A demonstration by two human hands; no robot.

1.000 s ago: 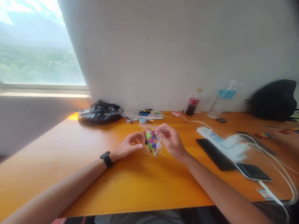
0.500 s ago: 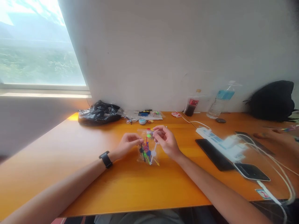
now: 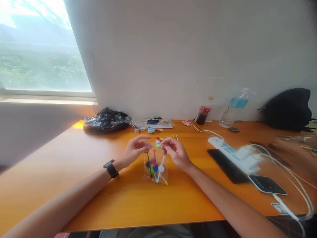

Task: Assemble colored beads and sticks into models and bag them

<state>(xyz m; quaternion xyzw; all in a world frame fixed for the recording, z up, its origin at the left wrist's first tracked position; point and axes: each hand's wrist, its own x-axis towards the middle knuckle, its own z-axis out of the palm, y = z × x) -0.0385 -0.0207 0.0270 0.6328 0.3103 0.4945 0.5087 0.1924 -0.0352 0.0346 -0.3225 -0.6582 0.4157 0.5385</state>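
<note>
A small clear plastic bag (image 3: pixel 156 170) hangs between my hands just above the wooden table. Inside it are several coloured plastic arrow pointers with round middles, among them black, white, blue, green and yellow ones. My left hand (image 3: pixel 137 148), with a black watch (image 3: pixel 111 169) on the wrist, pinches the bag's upper left corner; its index finger is lifted. Thumb and fingertips of my right hand (image 3: pixel 177 152) are closed on the upper right edge. Just behind the bag lie small coloured pieces (image 3: pixel 161 139), partly hidden by my right hand.
A black plastic bag (image 3: pixel 106 120) and small tools (image 3: pixel 153 121) lie along the wall. To the right are a cola bottle (image 3: pixel 202 115), a water bottle (image 3: pixel 232 107), a power strip (image 3: pixel 223 145) with cables, and two phones (image 3: pixel 226 165). Another person's blurred hand (image 3: pixel 289 147) is at far right.
The plastic bag has come down and towards me, hanging straighter. My left index finger has lifted, and the coloured pieces behind show more. The other person's hand has moved.
</note>
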